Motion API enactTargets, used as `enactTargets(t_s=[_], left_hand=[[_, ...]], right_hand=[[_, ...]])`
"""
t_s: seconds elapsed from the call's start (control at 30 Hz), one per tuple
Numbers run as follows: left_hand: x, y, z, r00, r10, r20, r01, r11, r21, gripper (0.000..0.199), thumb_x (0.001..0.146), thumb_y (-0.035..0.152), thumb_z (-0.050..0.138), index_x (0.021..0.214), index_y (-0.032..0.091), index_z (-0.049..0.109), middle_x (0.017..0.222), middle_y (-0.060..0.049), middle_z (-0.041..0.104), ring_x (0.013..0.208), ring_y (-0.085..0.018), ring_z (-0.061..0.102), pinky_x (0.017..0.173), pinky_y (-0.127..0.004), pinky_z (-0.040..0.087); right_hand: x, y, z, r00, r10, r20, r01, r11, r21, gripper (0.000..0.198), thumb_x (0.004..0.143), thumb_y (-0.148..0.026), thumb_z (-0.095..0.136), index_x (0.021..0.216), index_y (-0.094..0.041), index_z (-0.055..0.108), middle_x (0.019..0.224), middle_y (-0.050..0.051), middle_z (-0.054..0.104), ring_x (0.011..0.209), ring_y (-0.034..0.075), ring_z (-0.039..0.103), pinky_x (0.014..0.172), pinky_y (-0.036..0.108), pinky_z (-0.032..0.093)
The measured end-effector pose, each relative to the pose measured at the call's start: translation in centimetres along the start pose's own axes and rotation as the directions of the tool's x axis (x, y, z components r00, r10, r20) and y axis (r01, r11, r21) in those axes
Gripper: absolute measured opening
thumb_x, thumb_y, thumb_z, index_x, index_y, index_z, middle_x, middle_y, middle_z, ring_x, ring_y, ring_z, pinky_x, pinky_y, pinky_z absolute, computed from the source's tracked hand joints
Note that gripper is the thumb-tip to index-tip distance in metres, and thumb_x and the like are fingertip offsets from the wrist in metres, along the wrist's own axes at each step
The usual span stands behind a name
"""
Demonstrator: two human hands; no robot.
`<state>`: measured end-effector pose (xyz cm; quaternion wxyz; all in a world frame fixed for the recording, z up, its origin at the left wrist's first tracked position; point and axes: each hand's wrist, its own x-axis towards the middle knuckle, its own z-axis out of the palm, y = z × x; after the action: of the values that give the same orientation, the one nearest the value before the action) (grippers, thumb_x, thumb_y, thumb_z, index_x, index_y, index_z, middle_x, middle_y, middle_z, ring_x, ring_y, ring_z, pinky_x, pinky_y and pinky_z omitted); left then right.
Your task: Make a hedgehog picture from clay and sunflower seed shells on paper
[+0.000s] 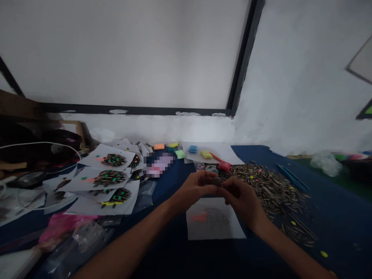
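Note:
Both hands meet above a white sheet with a hedgehog drawing [216, 230], part of it coloured salmon-pink. A small dark lump [216, 181] is pinched between the fingers; its material is hard to make out in the dim light. My left hand [197, 188] is closed on the lump from the left, thumb below and fingers above. My right hand [242, 199] has its fingertips pressed to the lump's right side. Just behind and to the right of the hands spreads a heap of striped sunflower seeds [279, 193].
Finished-looking hedgehog pictures with seeds [107, 178] overlap at the left, near clear plastic bags [90, 234]. Small coloured clay packs [206, 154] lie at the back on white paper. Blue tweezers [293, 178] rest right of the seeds. A wall stands behind the table.

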<state>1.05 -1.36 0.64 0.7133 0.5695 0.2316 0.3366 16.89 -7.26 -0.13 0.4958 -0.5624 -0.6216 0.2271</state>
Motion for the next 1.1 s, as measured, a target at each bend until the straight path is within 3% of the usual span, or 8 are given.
enactTargets(t_s=[0.1,0.2,0.43,0.57,0.73,0.9,1.1], left_hand=[[-0.2,0.2,0.0,0.999,0.001,0.038,-0.004,0.997,0.077,0.022,0.073,0.026,0.073,0.089,0.012,0.066,0.082,-0.004,0.067,0.075,-0.013,0.063,0.075,-0.029,0.05],[-0.3,0.5,-0.1,0.999,-0.021,0.048,0.015,0.992,0.123,0.024,0.075,0.035,0.07,0.078,0.011,0.065,0.068,-0.003,0.063,0.061,-0.012,0.06,0.063,-0.027,0.049],[-0.4,1.0,-0.4,0.995,-0.032,0.092,0.007,0.965,0.263,0.026,0.078,0.034,0.066,0.069,0.011,0.06,0.061,-0.002,0.06,0.053,-0.01,0.057,0.054,-0.024,0.046],[-0.2,0.6,-0.3,0.994,-0.054,0.092,0.021,0.944,0.328,0.024,0.073,0.034,0.069,0.07,0.011,0.061,0.061,-0.001,0.059,0.053,-0.01,0.057,0.051,-0.022,0.045],[0.0,-0.3,-0.1,0.99,-0.061,0.126,0.027,0.967,0.254,0.028,0.07,0.034,0.073,0.086,0.012,0.067,0.071,-0.003,0.065,0.059,-0.011,0.06,0.057,-0.024,0.049],[0.0,-0.6,0.1,0.995,-0.06,0.083,0.038,0.969,0.243,0.018,0.072,0.028,0.068,0.07,0.011,0.067,0.063,-0.002,0.064,0.053,-0.01,0.059,0.054,-0.023,0.047],[-0.1,-0.3,-0.2,0.99,-0.085,0.114,0.045,0.948,0.316,0.018,0.075,0.028,0.065,0.069,0.011,0.063,0.063,-0.003,0.064,0.053,-0.011,0.061,0.051,-0.022,0.047]], right_hand=[[0.0,0.2,0.0,1.0,-0.014,-0.022,0.014,1.0,0.027,0.031,0.076,-0.048,0.067,0.067,-0.021,0.055,0.051,-0.003,0.055,0.045,0.012,0.053,0.043,0.024,0.043],[0.1,0.3,0.0,0.999,-0.036,-0.017,0.037,0.998,0.052,0.03,0.077,-0.049,0.064,0.069,-0.021,0.058,0.058,-0.001,0.059,0.048,0.013,0.055,0.044,0.025,0.046],[0.1,0.1,-0.1,0.998,-0.032,-0.045,0.035,0.997,0.07,0.023,0.077,-0.04,0.066,0.088,-0.019,0.066,0.067,0.001,0.064,0.054,0.014,0.058,0.047,0.026,0.047],[0.1,0.2,0.0,0.998,-0.031,-0.051,0.035,0.996,0.085,0.02,0.074,-0.039,0.068,0.074,-0.019,0.065,0.062,0.001,0.064,0.054,0.015,0.058,0.05,0.027,0.047],[0.1,0.1,-0.1,0.998,-0.013,-0.069,0.019,0.996,0.09,0.024,0.074,-0.041,0.068,0.066,-0.02,0.062,0.057,0.0,0.062,0.051,0.014,0.055,0.047,0.025,0.045],[0.0,-0.1,-0.2,0.999,-0.012,-0.038,0.015,0.997,0.075,0.03,0.078,-0.044,0.065,0.061,-0.019,0.06,0.052,-0.001,0.058,0.048,0.013,0.053,0.046,0.024,0.044],[0.2,0.5,-0.3,1.0,-0.026,-0.011,0.027,0.998,0.051,0.027,0.079,-0.043,0.064,0.091,-0.019,0.068,0.072,0.003,0.067,0.061,0.017,0.062,0.056,0.029,0.051]])
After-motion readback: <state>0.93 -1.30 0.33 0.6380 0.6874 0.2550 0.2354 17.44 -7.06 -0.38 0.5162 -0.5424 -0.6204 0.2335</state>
